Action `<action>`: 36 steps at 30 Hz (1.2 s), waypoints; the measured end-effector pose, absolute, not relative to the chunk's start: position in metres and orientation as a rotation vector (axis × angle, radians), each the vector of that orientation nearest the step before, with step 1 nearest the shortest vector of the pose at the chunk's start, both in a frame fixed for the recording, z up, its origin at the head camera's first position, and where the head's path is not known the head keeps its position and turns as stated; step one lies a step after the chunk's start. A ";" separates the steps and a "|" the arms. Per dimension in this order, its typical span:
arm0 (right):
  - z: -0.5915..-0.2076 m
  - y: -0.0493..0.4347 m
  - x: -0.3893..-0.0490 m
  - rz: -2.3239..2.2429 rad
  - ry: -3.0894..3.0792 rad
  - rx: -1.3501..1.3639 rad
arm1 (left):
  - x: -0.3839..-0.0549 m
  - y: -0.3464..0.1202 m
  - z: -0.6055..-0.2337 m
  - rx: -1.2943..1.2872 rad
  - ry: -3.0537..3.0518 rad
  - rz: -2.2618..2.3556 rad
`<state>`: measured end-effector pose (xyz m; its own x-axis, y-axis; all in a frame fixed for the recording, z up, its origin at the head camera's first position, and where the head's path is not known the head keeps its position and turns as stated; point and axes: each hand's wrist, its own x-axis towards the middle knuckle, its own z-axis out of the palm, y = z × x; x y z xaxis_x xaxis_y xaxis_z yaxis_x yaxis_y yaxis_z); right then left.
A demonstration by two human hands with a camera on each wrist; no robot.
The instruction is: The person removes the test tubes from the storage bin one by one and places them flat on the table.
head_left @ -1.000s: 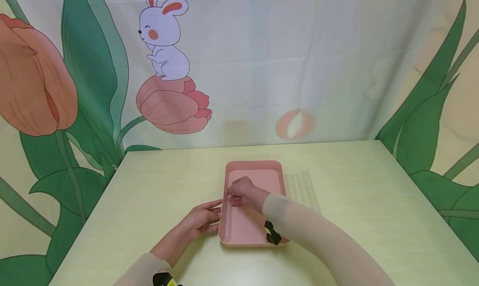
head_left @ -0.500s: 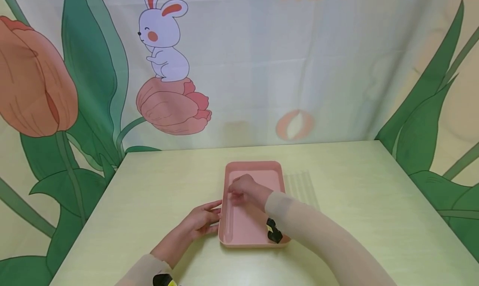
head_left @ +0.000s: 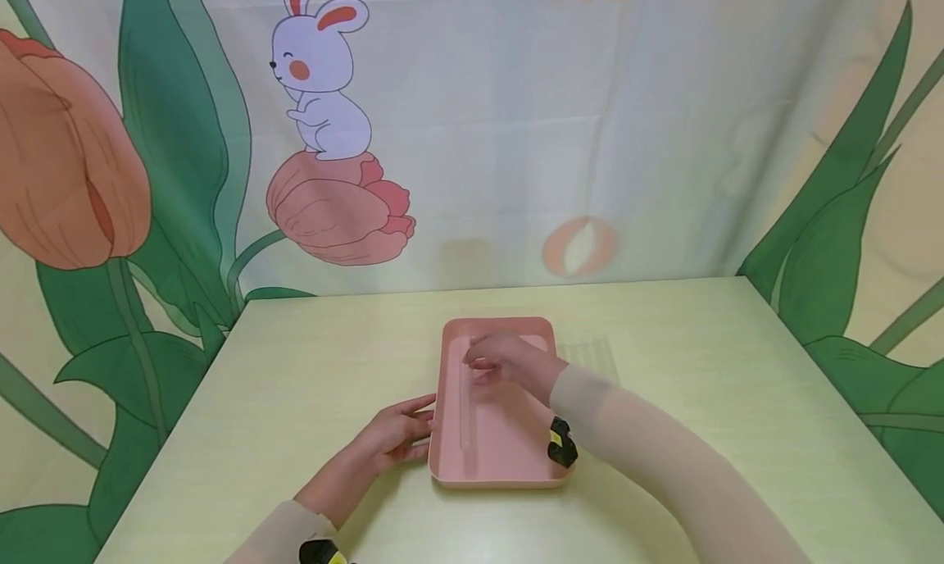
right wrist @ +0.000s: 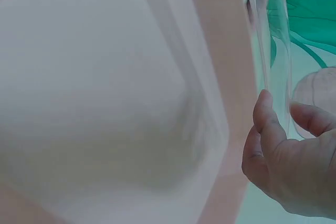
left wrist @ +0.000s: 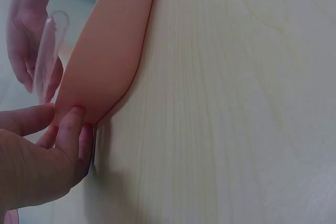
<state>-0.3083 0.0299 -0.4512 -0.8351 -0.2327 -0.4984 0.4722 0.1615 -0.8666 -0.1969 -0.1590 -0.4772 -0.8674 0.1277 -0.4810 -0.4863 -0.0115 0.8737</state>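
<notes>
A clear test tube (head_left: 465,412) hangs over the left side of a pink tray (head_left: 509,471), with its long body pointing toward the near end. My right hand (head_left: 505,357) pinches its far end between thumb and fingers. The right wrist view shows the transparent tube (right wrist: 287,51) running up from the fingertips; in the left wrist view its rounded end shows above the tray's rim. Outside the tray, my left hand (head_left: 398,434) touches the left wall with extended fingers. The left wrist view shows these fingertips (left wrist: 76,113) against the outer wall (left wrist: 110,45).
Several clear tubes (head_left: 599,357) lie side by side on the pale wooden table (head_left: 708,400), just right of the tray and partly behind the right sleeve. A printed curtain (head_left: 472,138) with a rabbit and tulips stands behind the table.
My right hand has lifted the test tube from along the tray's left wall and moved a little right and away. The left hand has stayed at the tray wall.
</notes>
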 end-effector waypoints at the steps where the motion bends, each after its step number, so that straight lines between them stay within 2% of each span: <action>1: -0.446 0.031 -0.307 -1.725 1.912 0.235 | -0.197 -0.159 -0.477 -0.372 1.847 1.932; 3: -0.427 0.035 -0.299 -1.685 1.948 0.240 | -0.197 -0.159 -0.478 -0.372 1.845 1.935; 10: -0.399 0.056 -0.293 -1.691 1.913 0.169 | -0.197 -0.160 -0.476 -0.352 1.840 1.935; 22: -0.374 0.103 -0.287 -1.680 1.911 0.061 | -0.195 -0.160 -0.477 -0.346 1.839 1.930; 36: -0.356 0.189 -0.280 -1.650 1.972 0.008 | -0.194 -0.161 -0.477 -0.336 1.835 1.931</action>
<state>-0.2797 0.1888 -0.3557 -0.8417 -0.3421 -0.4178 0.3509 0.2415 -0.9047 -0.1941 -0.1612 -0.4766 -0.8680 0.1547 -0.4718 -0.4791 -0.0114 0.8777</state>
